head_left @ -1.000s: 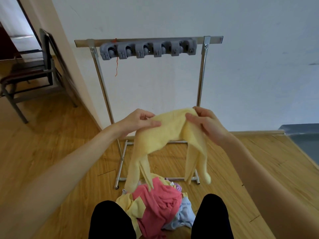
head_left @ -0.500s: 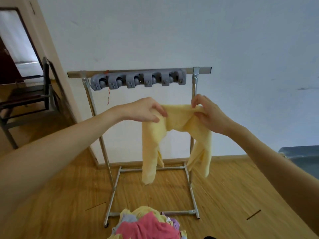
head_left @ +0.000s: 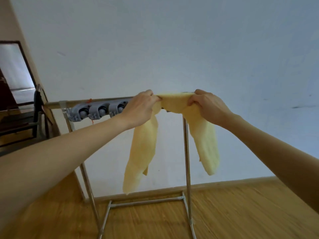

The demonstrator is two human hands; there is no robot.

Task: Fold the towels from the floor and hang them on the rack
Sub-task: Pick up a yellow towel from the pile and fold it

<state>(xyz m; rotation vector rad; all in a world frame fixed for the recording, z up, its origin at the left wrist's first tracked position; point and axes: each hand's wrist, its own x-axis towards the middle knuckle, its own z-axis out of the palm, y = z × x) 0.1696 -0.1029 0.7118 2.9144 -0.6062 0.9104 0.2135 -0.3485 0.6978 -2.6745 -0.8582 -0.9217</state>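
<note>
a yellow towel point(head_left: 174, 102) is shown gripped at its bunched middle by both hands, the left hand point(head_left: 139, 107) and the right hand point(head_left: 207, 104) each with fingers curled tightly into the cloth. the towel is held at the top bar of the rack point(head_left: 186, 152), over the bar's right part, with its two ends hanging down in front of the rack on either side of the right upright. whether the cloth already rests on the bar cannot be told. a grey clip strip point(head_left: 98, 112) is seen on the left part of the bar. compared with half a second ago, the towel has been raised from below the bar to bar level, and the pile on the floor has passed out of view. the hanging step is judged to be nearly reached; draping and release are not yet done.
</note>
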